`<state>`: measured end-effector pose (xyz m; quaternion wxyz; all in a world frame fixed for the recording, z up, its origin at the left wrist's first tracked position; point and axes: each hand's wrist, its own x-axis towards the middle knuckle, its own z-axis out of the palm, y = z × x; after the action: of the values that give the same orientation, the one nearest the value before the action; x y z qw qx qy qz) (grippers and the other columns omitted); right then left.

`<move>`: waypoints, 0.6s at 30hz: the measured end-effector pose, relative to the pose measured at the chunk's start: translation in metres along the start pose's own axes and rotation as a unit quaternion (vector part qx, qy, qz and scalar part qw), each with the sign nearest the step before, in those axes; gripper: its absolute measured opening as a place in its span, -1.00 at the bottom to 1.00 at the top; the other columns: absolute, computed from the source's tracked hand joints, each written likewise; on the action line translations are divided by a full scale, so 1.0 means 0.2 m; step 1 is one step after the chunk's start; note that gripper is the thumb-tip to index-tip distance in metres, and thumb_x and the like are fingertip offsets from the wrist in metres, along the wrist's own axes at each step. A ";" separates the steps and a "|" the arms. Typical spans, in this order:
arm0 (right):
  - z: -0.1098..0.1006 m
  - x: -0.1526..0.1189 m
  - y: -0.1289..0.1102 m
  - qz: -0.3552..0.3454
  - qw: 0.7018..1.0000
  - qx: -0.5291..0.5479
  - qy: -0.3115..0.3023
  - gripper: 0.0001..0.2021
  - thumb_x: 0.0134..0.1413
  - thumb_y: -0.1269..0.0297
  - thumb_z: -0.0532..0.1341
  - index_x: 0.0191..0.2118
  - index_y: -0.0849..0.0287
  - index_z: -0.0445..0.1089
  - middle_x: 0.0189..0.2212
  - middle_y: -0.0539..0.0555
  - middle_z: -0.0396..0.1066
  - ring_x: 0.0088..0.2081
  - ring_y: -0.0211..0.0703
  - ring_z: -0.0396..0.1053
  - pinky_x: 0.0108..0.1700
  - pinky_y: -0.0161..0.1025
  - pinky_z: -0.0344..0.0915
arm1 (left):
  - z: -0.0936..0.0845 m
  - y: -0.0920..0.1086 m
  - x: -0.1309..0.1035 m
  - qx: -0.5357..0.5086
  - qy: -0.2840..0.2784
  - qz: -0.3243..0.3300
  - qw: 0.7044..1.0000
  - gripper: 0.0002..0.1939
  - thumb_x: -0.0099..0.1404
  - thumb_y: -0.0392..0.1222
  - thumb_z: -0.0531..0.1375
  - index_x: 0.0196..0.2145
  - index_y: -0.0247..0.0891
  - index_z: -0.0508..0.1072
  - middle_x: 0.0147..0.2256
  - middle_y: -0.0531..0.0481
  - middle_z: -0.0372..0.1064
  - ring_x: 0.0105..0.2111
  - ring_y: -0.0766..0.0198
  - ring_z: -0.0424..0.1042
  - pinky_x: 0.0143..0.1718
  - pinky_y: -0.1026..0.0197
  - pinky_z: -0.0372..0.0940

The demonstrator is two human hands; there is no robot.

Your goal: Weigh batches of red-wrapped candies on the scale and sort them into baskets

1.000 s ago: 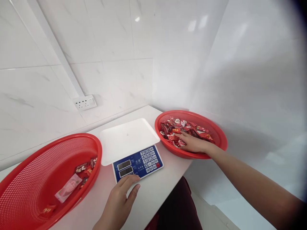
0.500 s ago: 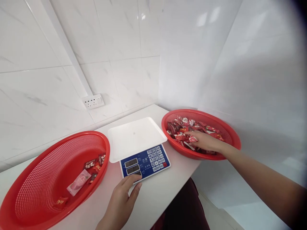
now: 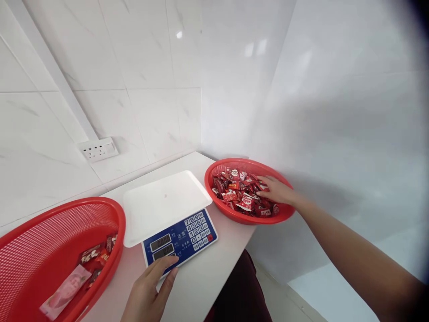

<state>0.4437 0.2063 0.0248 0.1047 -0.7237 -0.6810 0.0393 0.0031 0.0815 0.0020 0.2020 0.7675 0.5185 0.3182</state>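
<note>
While the right hand point(image 3: 279, 191) reaches with loose fingers among wrapped candies point(image 3: 246, 202) in the red basket point(image 3: 231, 215), the left's point(image 3: 145, 286) unclenched fingers touch the scale point(image 3: 182, 237); candies seem light, slippery, best pinched at wrapper edges.

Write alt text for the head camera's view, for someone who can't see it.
A right hand reaches into a red basket of wrapped sweets; the left touches a scale beside another red basket.

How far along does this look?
Early, I'd guess. Already done, perhaps: a few packets lie in the left basket. In hand: the right hand is in the right basket; the left hand touches the scale, showing zeros. Apparently left: the right basket's big pile.
</note>
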 end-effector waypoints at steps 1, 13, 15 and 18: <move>0.02 0.01 0.01 0.022 0.999 -0.011 -0.020 -0.34 -0.02 0.11 0.18 0.21 0.16 0.05 0.15 0.24 0.13 0.16 0.12 0.11 0.10 -0.08 0.13 | 0.00 -0.01 0.00 0.002 0.002 0.005 1.000 -0.78 0.24 -0.03 0.09 -0.22 -0.07 0.46 -0.24 0.04 0.51 -0.26 0.26 0.50 -0.35 0.37 0.40; -0.09 0.00 -0.08 0.045 0.998 0.047 0.018 -0.66 0.03 0.29 0.10 -0.03 0.11 0.33 -0.04 0.08 0.40 -0.03 -0.01 0.34 -0.03 -0.19 0.23 | 0.00 0.01 0.04 0.006 0.004 0.020 1.000 -0.78 0.23 -0.03 0.09 -0.24 -0.07 0.47 -0.26 0.05 0.52 -0.28 0.27 0.51 -0.37 0.39 0.41; -0.14 -0.02 -0.12 0.056 0.985 0.155 0.041 -0.69 0.02 0.25 0.12 -0.07 0.11 0.36 -0.07 0.06 0.42 -0.06 -0.02 0.36 -0.03 -0.18 0.25 | 0.00 0.01 0.05 0.000 0.008 0.029 1.000 -0.79 0.23 -0.03 0.10 -0.24 -0.07 0.47 -0.27 0.06 0.52 -0.29 0.28 0.51 -0.37 0.40 0.40; -0.17 -0.05 -0.16 0.075 0.942 0.328 0.018 -0.71 0.00 0.19 0.17 -0.13 0.12 0.41 -0.16 0.05 0.49 -0.13 -0.02 0.42 -0.04 -0.13 0.28 | 0.01 0.01 0.05 -0.009 -0.001 0.027 1.000 -0.79 0.23 -0.03 0.09 -0.24 -0.07 0.47 -0.27 0.06 0.52 -0.29 0.28 0.51 -0.40 0.40 0.40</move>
<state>0.4189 0.1954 0.0641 0.3454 -0.6990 -0.5720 0.2550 0.0080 0.0898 0.0043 0.2009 0.7798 0.4941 0.3276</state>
